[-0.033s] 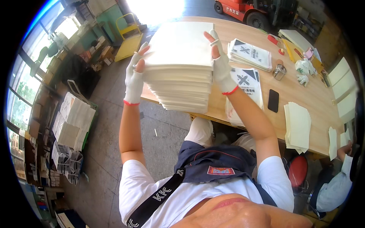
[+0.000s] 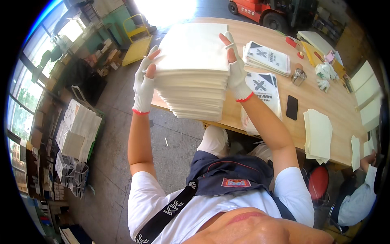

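Observation:
A tall stack of white paper sheets (image 2: 193, 53) stands at the table's near left corner, its layers uneven below the top part. Along its left side lies my left hand (image 2: 144, 83), in a white fingerless-tip glove with a red cuff. My right hand (image 2: 237, 77), gloved the same way, rests against the right side near the top. Both hands have their fingers stretched out and apart, with bare fingertips at the stack's upper edges. Just right of my right hand are two piles of printed white bags (image 2: 268, 59), one behind the other.
On the wooden table (image 2: 292, 132) lie a black phone (image 2: 291, 107), a metal jar (image 2: 298, 76), white gloves (image 2: 326, 73) and loose paper sheets (image 2: 317, 134). A co-worker's arm (image 2: 367, 162) shows at right. A yellow trolley (image 2: 137, 49), a loaded cart (image 2: 79, 126) and a red forklift (image 2: 254, 11) stand around.
My right hand has shifted very slightly to the right along the stack's side. Otherwise the scene looks the same.

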Demonstrator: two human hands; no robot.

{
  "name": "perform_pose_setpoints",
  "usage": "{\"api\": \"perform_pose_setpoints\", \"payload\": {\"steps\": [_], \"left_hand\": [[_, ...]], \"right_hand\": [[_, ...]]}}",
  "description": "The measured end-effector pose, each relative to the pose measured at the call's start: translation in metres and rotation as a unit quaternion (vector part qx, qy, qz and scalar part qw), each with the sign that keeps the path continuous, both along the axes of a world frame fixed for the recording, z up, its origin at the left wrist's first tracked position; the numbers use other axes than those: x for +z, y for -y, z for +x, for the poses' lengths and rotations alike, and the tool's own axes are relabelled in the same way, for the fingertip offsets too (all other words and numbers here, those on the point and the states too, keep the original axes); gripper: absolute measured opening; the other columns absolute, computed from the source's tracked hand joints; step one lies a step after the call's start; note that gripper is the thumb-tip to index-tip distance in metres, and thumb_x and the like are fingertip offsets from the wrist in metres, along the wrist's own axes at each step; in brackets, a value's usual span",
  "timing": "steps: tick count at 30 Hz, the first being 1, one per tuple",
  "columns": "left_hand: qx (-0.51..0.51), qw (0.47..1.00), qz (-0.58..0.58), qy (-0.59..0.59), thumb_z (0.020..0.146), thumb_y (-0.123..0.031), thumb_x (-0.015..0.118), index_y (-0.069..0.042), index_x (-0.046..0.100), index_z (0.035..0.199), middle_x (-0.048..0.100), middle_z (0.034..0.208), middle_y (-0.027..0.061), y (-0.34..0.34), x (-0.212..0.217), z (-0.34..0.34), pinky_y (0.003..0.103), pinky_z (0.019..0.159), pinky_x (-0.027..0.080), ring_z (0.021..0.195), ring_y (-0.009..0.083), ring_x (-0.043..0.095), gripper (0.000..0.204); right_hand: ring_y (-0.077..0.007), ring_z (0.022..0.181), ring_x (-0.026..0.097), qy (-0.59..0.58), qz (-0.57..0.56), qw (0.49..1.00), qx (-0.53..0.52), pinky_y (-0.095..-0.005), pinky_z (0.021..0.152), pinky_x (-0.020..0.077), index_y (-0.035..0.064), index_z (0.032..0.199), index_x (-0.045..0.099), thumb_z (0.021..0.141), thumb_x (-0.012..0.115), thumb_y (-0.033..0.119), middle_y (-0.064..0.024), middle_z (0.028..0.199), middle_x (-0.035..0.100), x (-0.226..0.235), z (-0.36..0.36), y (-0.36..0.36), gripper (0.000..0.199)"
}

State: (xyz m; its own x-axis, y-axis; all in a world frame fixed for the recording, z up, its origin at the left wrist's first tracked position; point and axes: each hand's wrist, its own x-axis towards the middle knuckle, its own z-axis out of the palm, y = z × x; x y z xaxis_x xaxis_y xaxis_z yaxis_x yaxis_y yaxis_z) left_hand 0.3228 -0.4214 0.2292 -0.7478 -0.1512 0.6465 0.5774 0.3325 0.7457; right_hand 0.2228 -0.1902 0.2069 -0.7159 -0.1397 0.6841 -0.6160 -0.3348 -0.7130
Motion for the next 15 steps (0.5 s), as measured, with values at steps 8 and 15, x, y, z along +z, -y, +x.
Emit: {"api": "perform_pose_setpoints", "payload": {"steps": [8,15], "left_hand": [[0.05,0.976,0.19,-0.092,0.093,-0.048,0.036,-0.004,0.026,0.139,0.031,0.142,0.0138,-0.011,-0.027,0.009,0.042,0.107,0.024,0.127,0.0288,0.034,0.064],[0.219,0.918,0.322,0.076,0.096,-0.03,0.039,0.0,0.044,0.127,0.045,0.131,0.0168,0.022,-0.244,0.058,0.039,0.102,0.033,0.119,0.0266,0.044,0.044]], "right_hand": [[-0.0153,0.13,0.028,0.056,-0.046,0.995,0.063,-0.0301,0.108,0.0199,-0.0008,0.133,0.037,0.095,0.038,0.043,-0.009,0.138,0.036,-0.022,0.011,-0.057,0.059],[-0.0147,0.1,0.055,0.224,0.048,0.957,-0.176,-0.0272,0.086,0.0453,0.0,0.118,0.052,0.094,0.043,0.02,-0.0089,0.109,0.058,-0.151,0.11,-0.228,0.032]]}}
